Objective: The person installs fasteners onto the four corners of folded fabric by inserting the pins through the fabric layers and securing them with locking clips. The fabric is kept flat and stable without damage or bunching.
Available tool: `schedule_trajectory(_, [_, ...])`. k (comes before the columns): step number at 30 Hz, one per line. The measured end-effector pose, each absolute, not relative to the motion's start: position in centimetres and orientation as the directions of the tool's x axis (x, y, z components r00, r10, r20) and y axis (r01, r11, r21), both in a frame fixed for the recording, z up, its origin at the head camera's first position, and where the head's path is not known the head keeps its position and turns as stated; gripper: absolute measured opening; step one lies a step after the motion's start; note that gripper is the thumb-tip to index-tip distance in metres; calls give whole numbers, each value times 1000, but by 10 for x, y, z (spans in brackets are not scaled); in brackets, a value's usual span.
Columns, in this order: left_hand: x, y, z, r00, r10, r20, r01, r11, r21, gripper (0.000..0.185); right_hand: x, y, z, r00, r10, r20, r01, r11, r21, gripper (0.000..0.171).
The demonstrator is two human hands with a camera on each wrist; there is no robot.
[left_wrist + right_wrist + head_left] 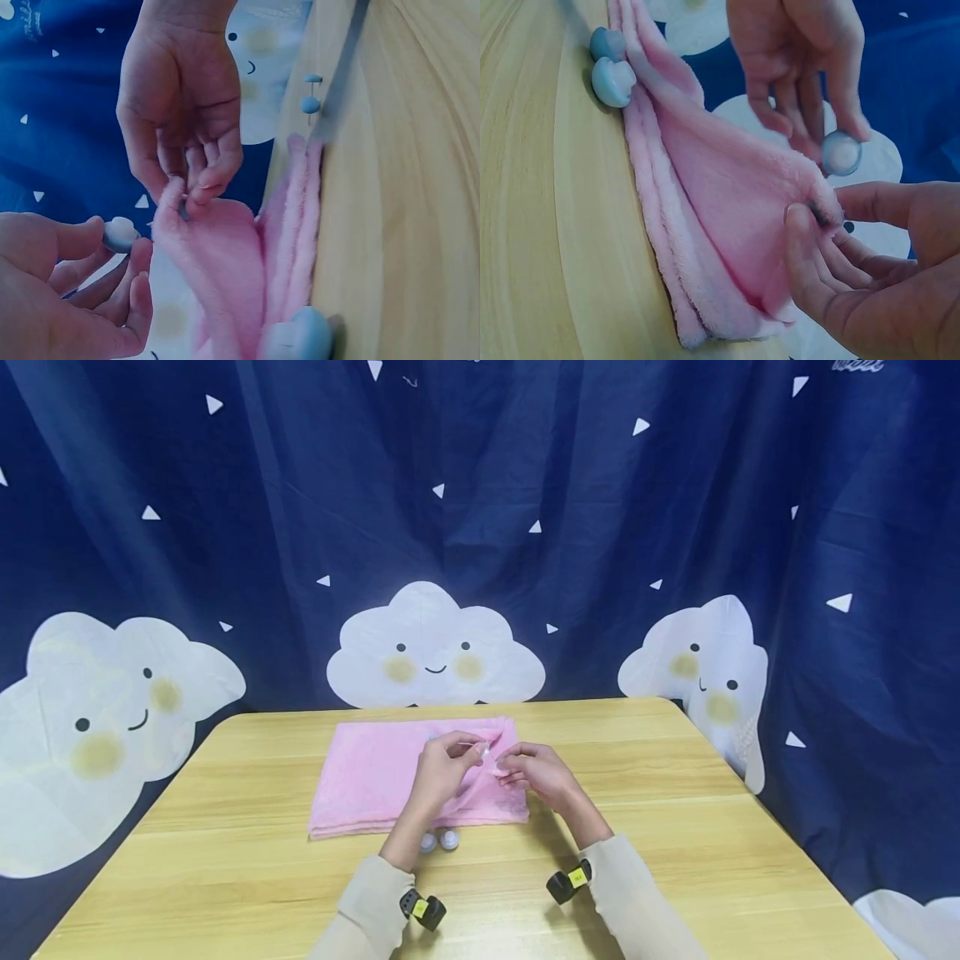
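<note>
A folded pink towel [375, 777] lies on the wooden table [225, 860]. My right hand [504, 767] pinches a lifted corner of the towel [735, 195] between thumb and fingers [802, 225]. Just left of that corner, my left hand [472, 750] holds a small round pale-blue piece [841, 152] at its fingertips; the same piece [118, 232] shows in the left wrist view, close to the pinched corner [184, 206]. Two more round pale-blue pieces [438, 841] lie on the table against the towel's near edge, under my left wrist.
A dark blue curtain with white clouds [435, 647] hangs behind and beside the table. Bare wood surrounds the towel. Two tiny blue knobs [311, 101] show farther off in the left wrist view. Black wrist cameras [570, 883] sit on both sleeves.
</note>
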State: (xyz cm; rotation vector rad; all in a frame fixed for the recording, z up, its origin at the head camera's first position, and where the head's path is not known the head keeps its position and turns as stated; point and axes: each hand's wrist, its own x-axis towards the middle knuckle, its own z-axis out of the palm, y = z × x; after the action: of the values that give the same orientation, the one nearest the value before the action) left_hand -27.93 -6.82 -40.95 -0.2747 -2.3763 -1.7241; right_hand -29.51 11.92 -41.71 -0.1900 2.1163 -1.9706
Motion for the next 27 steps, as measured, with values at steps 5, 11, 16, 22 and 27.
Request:
schedule_trajectory(5, [-282,-69,-417,-975,34,220,222,206,953,18,-295,119,-417,-959,-266,-93,72,86,-994,29])
schedule_trajectory(11, [-283,-67,-419,-982,27,186,188,156,970,21,-295,119,-417,-957,-273,-93,71,89,-994,27])
schedule_trajectory(16, [-283,-67,-419,-985,24,173,174,176,969,21,-293,119,-414,-955,-280,-96,71,98,-993,29])
schedule_trajectory(22, [-284,-67,-420,-984,9,175,173,203,964,22,-294,119,-417,-956,-277,-91,64,107,-992,29])
schedule_trajectory(27, [-283,-66,-418,-985,27,173,175,184,967,22,-295,119,-418,-956,-275,-101,75,103,-992,28])
